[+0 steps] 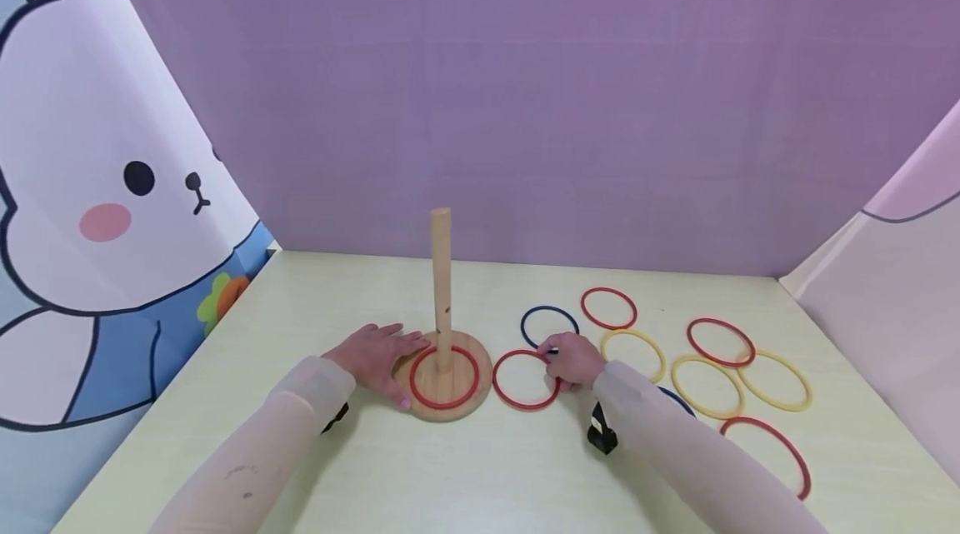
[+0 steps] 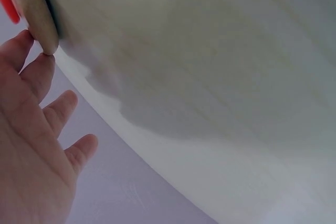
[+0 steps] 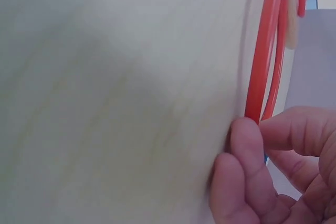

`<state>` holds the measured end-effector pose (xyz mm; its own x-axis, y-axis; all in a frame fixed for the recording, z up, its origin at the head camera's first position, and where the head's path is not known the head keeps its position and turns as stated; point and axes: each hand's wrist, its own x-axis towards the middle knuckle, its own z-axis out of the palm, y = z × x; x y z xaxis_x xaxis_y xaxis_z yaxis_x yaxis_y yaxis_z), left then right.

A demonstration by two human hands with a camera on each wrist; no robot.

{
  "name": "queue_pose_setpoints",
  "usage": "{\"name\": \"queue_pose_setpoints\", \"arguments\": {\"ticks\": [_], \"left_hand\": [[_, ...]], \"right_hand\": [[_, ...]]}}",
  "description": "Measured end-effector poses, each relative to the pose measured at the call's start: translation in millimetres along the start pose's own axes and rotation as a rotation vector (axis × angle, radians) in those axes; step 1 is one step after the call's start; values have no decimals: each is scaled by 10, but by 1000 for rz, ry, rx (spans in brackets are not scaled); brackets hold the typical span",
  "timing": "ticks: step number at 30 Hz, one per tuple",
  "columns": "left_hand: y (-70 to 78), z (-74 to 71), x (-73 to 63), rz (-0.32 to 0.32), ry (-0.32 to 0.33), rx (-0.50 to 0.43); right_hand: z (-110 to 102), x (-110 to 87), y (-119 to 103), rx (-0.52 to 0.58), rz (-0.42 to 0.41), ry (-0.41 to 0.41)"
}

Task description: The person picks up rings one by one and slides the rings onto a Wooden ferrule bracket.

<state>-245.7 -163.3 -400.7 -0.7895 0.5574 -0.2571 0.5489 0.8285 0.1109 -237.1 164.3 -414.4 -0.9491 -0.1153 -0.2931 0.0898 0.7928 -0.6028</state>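
A red ring [image 3: 262, 56] is being pinched by the right hand [image 1: 574, 360], the left hand's [image 1: 377, 357] fingers being spread; snagging is perhaps being risked by the near blue ring [image 1: 550, 308].

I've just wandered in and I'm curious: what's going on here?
A person is handling rings around a wooden peg on a round base. Their left hand touches the base's edge, and their right hand pinches a red ring just right of it. Another red ring already encircles the peg, down at the base. More red, yellow and dark blue rings lie on the table farther right.
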Motion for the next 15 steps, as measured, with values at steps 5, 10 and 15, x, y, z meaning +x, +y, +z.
{"name": "queue_pose_setpoints", "arguments": {"ticks": [5,10,15], "left_hand": [[-9,-26,-1,-3,-5,4],[10,-23,-5,-15,-14,-24],[15,-23,-25,-20,-17,-20]], "right_hand": [[-26,16,10,30,-3,-14],[-36,60,24,28,7,-18],[-113,57,-32,10,1,-15]]}}
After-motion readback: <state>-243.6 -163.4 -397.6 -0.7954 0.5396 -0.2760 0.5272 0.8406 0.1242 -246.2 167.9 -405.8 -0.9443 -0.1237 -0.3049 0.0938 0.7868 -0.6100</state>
